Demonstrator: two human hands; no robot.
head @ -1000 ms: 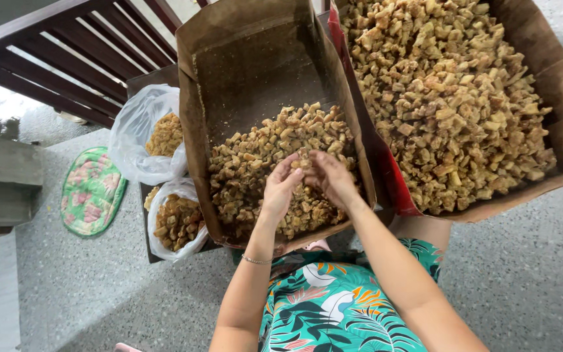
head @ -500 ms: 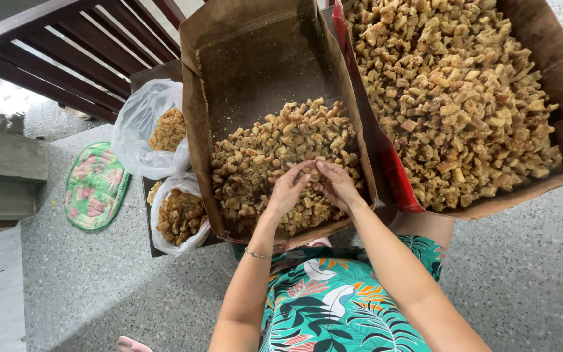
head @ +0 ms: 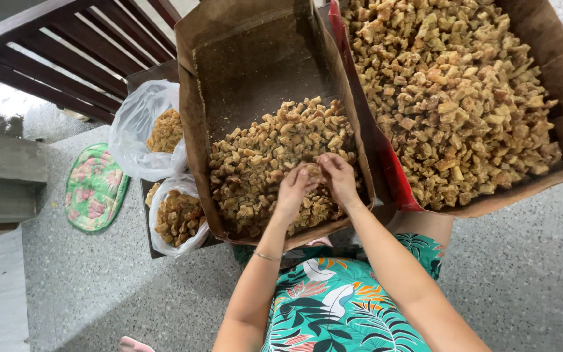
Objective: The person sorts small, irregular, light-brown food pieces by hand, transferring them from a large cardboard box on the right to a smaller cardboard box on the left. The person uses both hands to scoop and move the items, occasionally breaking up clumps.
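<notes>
Right now both hands meet over the near end of the middle cardboard box (head: 193,130), working on one golden fried piece (head: 312,173) held between them. The left hand (head: 292,189) has its fingertips curled in and pinching the piece from the left; the right hand (head: 339,179) closes on it from the right, fingers bent, so the two hands touch. The piece sits just above the heap of fried pieces (head: 262,156) that fills the near half of that box. By the look of it, the step in hand is picking over or breaking apart a single piece; the next move would call for a small pull or twist between the fingertips, kept low over the heap so crumbs fall back in.

To the right a bigger box (head: 555,72) is piled high with the same stuff. To the left lie two clear bags (head: 135,130), partly filled.

Against the earlier frames, the hands have stayed together over the same spot; only the view has shifted slightly.
</notes>
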